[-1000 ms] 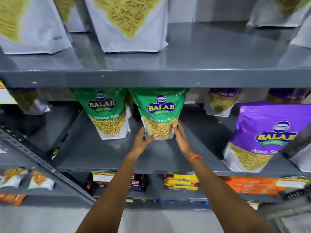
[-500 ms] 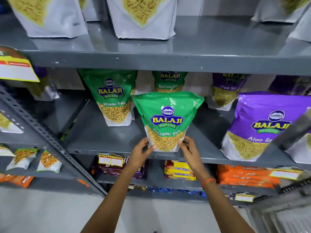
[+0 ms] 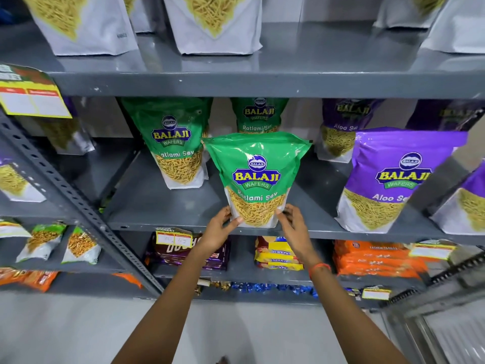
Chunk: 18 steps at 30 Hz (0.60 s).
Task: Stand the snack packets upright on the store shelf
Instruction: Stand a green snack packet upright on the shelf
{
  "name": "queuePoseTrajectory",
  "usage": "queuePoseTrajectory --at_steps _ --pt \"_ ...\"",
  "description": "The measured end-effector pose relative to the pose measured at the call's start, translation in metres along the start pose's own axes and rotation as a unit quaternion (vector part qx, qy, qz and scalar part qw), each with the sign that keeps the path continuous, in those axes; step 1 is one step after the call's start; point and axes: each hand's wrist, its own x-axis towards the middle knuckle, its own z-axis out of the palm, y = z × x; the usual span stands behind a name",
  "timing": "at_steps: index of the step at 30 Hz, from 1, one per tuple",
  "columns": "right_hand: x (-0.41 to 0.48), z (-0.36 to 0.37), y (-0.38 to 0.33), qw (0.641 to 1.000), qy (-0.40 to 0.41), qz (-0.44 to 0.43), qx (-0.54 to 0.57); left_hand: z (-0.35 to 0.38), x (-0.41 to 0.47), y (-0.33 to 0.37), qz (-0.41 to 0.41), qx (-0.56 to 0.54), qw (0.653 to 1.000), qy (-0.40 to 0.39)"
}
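Note:
A green Ratlami Sev packet stands upright at the front edge of the grey middle shelf. My left hand pinches its lower left corner and my right hand holds its lower right corner. A second green packet stands to the left, further back. A third green packet stands behind the held one, mostly hidden. Purple Aloo Sev packets stand at the right.
White-based packets line the upper shelf. A slanted perforated metal post crosses the left side. Biscuit and chocolate packs lie on the lower shelf. A yellow price tag hangs at the left.
Both hands pulled the green packet from deep in the shelf forward to its front edge, uncovering another green packet behind it. The view backed away from the shelf.

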Motion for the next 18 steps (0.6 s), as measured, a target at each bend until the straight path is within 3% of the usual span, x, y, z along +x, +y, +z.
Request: queuePoseTrajectory --at_steps 3,5,8,10,14,18 --pt "-0.013 0.019 -0.012 0.983 0.142 -0.079 -0.088 -0.002 -0.005 0.003 0.014 -0.010 1.000 0.014" --pt "-0.026 0.037 -0.033 0.946 0.229 -0.201 -0.114 -0.009 -0.007 0.011 0.041 -0.014 0.997 0.068" --pt "-0.032 0.077 -0.070 0.895 0.242 -0.357 -0.110 -0.034 -0.009 0.024 0.126 -0.042 0.982 0.137" --pt "-0.026 0.110 -0.092 0.878 0.231 -0.405 -0.110 -0.057 -0.008 0.033 0.168 -0.032 0.970 0.174" --pt "0.001 0.172 -0.109 0.872 0.195 -0.432 -0.124 -0.112 0.003 0.027 0.188 -0.011 0.953 0.239" --pt "0.041 0.220 -0.094 0.924 0.144 -0.324 -0.143 -0.159 0.026 0.004 0.125 0.012 0.958 0.259"
